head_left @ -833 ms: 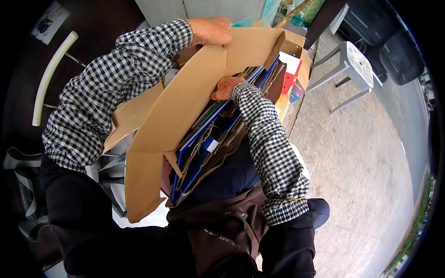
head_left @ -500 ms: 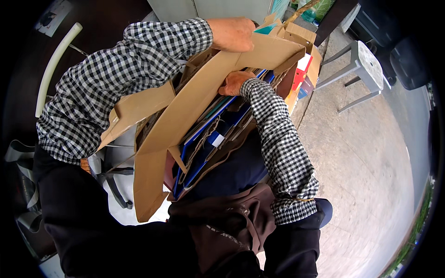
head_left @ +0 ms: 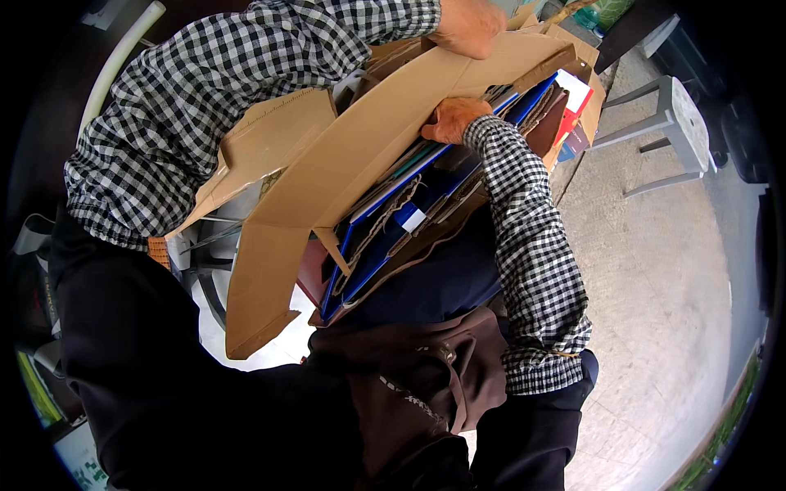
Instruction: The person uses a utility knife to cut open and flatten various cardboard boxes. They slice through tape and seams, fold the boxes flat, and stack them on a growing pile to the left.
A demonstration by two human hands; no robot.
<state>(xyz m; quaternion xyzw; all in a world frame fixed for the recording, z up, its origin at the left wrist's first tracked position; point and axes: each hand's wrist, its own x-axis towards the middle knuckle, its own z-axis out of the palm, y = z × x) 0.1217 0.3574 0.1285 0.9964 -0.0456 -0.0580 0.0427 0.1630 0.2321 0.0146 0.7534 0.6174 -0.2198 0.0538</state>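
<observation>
A big brown cardboard piece (head_left: pixel 327 172) with folded edges stands slanted before me. My left hand (head_left: pixel 471 29) is closed on its far top edge, fingers mostly hidden behind it. On its right side, my right hand (head_left: pixel 454 121) is closed at the upper edge of a packed bundle, its fingertips out of sight. That bundle holds blue folders (head_left: pixel 360 270), one with a white label (head_left: pixel 412 219), and torn corrugated cardboard sheets (head_left: pixel 397 209). Dark blue cloth (head_left: pixel 434 282) lies against the bundle's near side.
A grey plastic stool (head_left: pixel 684 123) stands on the pale floor (head_left: pixel 647 270) at right. Red and white packaging (head_left: pixel 573 106) sits beyond the bundle. More cardboard (head_left: pixel 274 135) lies under my left arm. At far left rises a curved pale tube (head_left: pixel 119 69). Brown cloth (head_left: pixel 426 368) covers my lap.
Both hands sit further right and higher in view, as does the bundle. The cardboard piece has tilted away to the left of the folders, so the gap between them looks wider.
</observation>
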